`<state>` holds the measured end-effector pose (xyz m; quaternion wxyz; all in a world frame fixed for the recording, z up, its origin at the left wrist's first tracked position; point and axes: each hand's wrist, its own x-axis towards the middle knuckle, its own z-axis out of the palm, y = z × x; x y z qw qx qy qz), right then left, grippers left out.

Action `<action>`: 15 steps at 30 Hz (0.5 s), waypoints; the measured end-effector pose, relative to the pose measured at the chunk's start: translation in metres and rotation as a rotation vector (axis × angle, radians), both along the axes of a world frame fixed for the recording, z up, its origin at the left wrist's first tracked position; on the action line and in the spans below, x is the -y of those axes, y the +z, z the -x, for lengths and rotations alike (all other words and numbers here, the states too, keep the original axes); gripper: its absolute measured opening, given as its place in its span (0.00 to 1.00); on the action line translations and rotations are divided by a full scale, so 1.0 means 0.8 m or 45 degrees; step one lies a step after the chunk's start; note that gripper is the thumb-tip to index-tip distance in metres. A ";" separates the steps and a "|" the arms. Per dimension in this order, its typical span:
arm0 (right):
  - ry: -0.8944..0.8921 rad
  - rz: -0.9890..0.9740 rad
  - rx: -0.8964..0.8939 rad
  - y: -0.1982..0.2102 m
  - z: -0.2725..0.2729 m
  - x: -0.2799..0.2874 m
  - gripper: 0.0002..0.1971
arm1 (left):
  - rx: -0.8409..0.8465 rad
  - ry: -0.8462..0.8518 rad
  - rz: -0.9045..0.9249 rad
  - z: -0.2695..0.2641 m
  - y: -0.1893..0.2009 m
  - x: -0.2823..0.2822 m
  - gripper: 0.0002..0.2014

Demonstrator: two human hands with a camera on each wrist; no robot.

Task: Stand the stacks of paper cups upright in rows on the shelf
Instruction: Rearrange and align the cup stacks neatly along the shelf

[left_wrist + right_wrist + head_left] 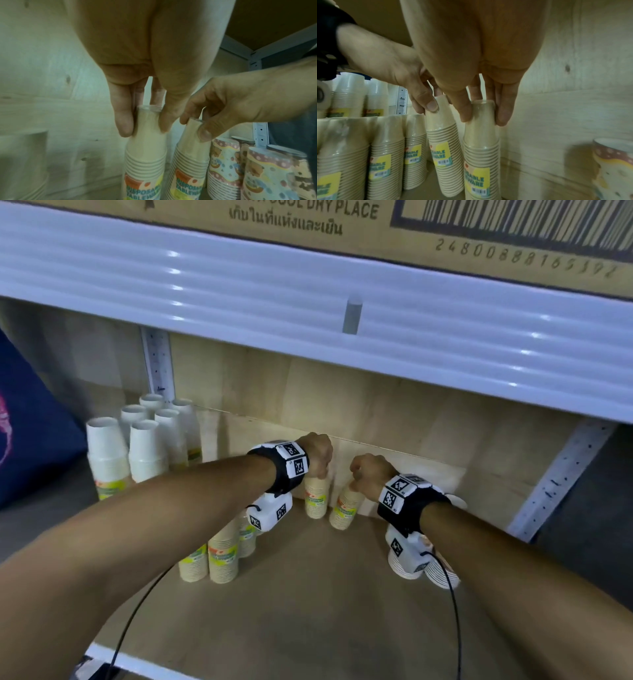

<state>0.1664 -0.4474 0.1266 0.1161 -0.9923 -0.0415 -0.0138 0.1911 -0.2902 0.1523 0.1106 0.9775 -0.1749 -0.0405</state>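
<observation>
Two kraft cup stacks are being set at the shelf's (pixel 308 604) back: left hand (pixel 317 455) pinches the upright one (pixel 317 498), right hand (pixel 368 475) pinches the tilted one (pixel 346 508), which next needs straightening beside it.

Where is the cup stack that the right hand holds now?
In the head view the tilted cup stack stands near the shelf's back wall, immediately right of the left hand's stack.

Looks like a shop stockroom or storage area. Shown by white metal racking with a ribbed shelf edge (pixel 308 313) and perforated uprights (pixel 157 361), a wood-board shelf (pixel 308 594), a printed shipping carton (pixel 445 231) with barcode on the tier above, and many shrink-wrapped, retail-labelled stacks of paper cups (pixel 385 155) in rows at left.
</observation>
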 end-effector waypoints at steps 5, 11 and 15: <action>0.019 -0.051 0.012 -0.007 -0.026 0.009 0.16 | 0.024 0.019 -0.003 -0.023 -0.011 0.013 0.15; 0.072 -0.051 0.034 -0.015 -0.048 0.011 0.14 | 0.033 -0.018 -0.011 -0.042 -0.019 0.020 0.16; 0.113 -0.069 0.025 -0.020 -0.059 0.009 0.14 | 0.053 -0.050 -0.023 -0.051 -0.024 0.024 0.11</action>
